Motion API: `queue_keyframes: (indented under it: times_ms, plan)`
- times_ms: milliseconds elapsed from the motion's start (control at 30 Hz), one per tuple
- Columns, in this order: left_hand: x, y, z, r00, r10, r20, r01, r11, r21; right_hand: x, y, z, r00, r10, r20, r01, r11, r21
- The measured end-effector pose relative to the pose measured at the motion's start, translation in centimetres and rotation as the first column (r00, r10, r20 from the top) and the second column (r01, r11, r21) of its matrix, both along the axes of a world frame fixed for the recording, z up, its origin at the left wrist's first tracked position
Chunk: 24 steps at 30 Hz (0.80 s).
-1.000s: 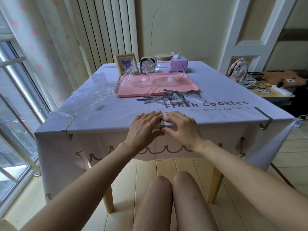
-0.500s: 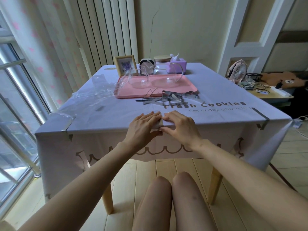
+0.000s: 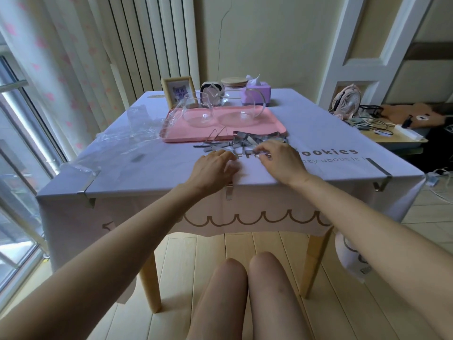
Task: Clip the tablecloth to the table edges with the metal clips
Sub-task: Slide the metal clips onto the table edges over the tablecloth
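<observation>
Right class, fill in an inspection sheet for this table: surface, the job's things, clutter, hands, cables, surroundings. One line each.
Surface: tablecloth covers the table and hangs over the near edge.
Job's things: left corner clip, middle clip and right corner clip fitted on the near edge; loose clips piled in front of the pink tray.
Clutter: glassware on the tray; photo frame, tissue box, plastic wrap.
Hands: left hand flat on the cloth above the middle clip; right hand at the loose clips, grip unclear.
Cables: tangle on the side desk, beside a fan.
Surroundings: window on the left, wooden floor.
</observation>
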<state>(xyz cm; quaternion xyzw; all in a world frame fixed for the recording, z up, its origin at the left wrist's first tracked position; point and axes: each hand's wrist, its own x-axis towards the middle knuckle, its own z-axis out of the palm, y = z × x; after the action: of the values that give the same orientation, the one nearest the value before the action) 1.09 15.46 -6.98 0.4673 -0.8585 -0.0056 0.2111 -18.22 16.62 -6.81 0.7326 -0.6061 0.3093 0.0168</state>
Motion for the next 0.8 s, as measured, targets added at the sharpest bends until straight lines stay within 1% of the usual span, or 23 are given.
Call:
queue_keyframes:
  times_ms: [67, 133, 267, 367, 433, 500, 633, 733, 800]
  plan:
    - [-0.4, -0.9, 0.1, 1.0, 0.027, -0.003, -0.027, 0.999, 0.023, -0.6, -1.4, 0.2, 0.998, -0.017, -0.067, 0.024, 0.994, 0.107]
    - [-0.7, -1.6, 0.1, 0.999, 0.042, -0.003, -0.042, 0.999, 0.028, -0.7, -2.1, 0.5, 0.995, 0.002, -0.101, 0.014, 0.987, 0.158]
    - [-1.2, -2.4, 0.2, 0.999, 0.053, -0.014, -0.053, 0.998, -0.03, -0.2, -2.8, 0.9, 0.993, 0.012, -0.116, 0.004, 0.99, 0.14]
    - [-1.3, -3.1, 0.4, 0.991, 0.135, 0.007, -0.134, 0.989, -0.069, 0.1, -3.0, 0.7, 0.991, -0.006, -0.132, 0.027, 0.987, 0.159]
    - [-1.4, -3.4, 0.6, 0.978, 0.208, 0.033, -0.207, 0.977, -0.044, 0.1, -2.9, 0.8, 0.991, -0.025, -0.129, 0.045, 0.986, 0.161]
    - [-1.4, -3.5, 0.7, 0.972, 0.232, 0.047, -0.232, 0.973, -0.007, 0.1, -2.8, 1.0, 0.992, -0.038, -0.118, 0.056, 0.986, 0.154]
    - [-1.4, -3.5, 0.5, 0.982, 0.185, 0.033, -0.184, 0.983, -0.019, -0.1, -2.5, 1.2, 0.995, -0.036, -0.095, 0.052, 0.985, 0.163]
    - [-1.6, -3.5, 0.7, 0.995, 0.099, -0.011, -0.099, 0.995, -0.018, -0.3, -2.3, 1.3, 0.997, -0.028, -0.075, 0.04, 0.985, 0.166]
    - [-1.9, -3.3, 0.8, 0.999, 0.037, -0.031, -0.037, 0.999, 0.013, -0.5, -2.3, 1.4, 0.997, -0.023, -0.067, 0.033, 0.987, 0.157]
